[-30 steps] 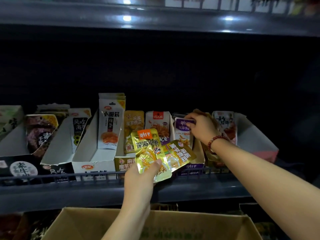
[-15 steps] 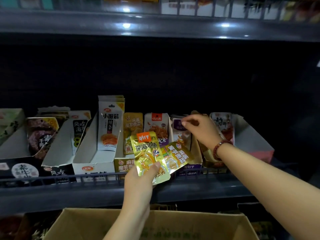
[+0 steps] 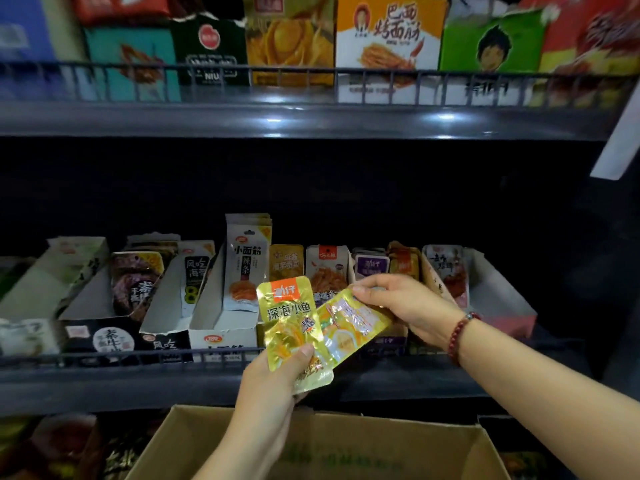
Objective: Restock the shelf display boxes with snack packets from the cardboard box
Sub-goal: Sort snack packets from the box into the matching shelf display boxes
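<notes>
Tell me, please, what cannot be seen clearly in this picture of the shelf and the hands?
- Head view: inside of the cardboard box is dim, partly hidden by the left hand.
- Second gold packet: print lost to glare; the right hand covers its corner.
- Display boxes: depth of stock hidden behind front packets.
- Lowest shelf goods: dark, blurred.

My left hand (image 3: 277, 379) covers the lower part of the gold packet (image 3: 291, 327), which overlaps the second packet (image 3: 353, 323) at three o'clock. The cardboard box (image 3: 346, 448) runs off the frame at six. Print on the top-shelf cartons (image 3: 214, 50) at twelve blurs; the shelf back is too dark to read.
</notes>
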`<control>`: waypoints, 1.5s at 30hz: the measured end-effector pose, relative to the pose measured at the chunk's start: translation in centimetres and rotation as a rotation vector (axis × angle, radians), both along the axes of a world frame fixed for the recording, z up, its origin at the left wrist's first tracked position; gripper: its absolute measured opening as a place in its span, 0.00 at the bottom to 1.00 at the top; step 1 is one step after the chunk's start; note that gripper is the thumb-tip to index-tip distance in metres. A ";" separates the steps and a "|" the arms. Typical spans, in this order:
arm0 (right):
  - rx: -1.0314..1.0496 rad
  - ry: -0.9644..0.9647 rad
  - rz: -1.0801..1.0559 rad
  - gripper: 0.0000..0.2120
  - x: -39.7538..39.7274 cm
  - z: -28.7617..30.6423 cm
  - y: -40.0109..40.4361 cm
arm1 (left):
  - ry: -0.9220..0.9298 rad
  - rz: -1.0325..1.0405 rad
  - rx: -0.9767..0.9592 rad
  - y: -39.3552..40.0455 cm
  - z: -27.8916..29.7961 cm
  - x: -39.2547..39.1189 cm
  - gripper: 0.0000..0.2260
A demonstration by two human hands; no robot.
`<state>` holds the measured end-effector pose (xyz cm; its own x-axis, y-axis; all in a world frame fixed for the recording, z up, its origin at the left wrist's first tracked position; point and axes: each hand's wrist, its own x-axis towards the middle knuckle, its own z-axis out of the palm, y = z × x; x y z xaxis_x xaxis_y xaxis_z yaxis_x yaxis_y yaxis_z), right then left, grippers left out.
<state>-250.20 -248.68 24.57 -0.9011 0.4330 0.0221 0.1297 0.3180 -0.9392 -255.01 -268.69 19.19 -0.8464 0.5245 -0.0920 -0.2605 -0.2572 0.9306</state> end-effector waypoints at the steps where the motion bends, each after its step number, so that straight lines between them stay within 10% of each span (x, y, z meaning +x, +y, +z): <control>1: 0.030 0.012 -0.015 0.04 0.1 0.0 -0.8 | 0.011 0.003 -0.019 -0.8 0.1 0.2 0.04; 7: 0.430 0.119 -0.128 0.05 -0.1 0.2 -6.2 | -0.035 0.052 -0.050 -4.6 0.3 1.3 0.05; 19: 0.047 -0.088 0.068 0.08 -2.4 0.5 -8.6 | -0.034 0.165 0.019 -6.6 -0.1 -0.8 0.06; 33: 0.712 0.060 -0.433 0.11 -12.8 3.4 -3.6 | 0.171 0.226 -0.221 -6.5 -1.1 -4.8 0.05; 45: 0.881 -0.239 -0.247 0.15 -18.7 0.3 -1.8 | 0.231 0.245 -0.217 -6.5 -1.7 -6.0 0.02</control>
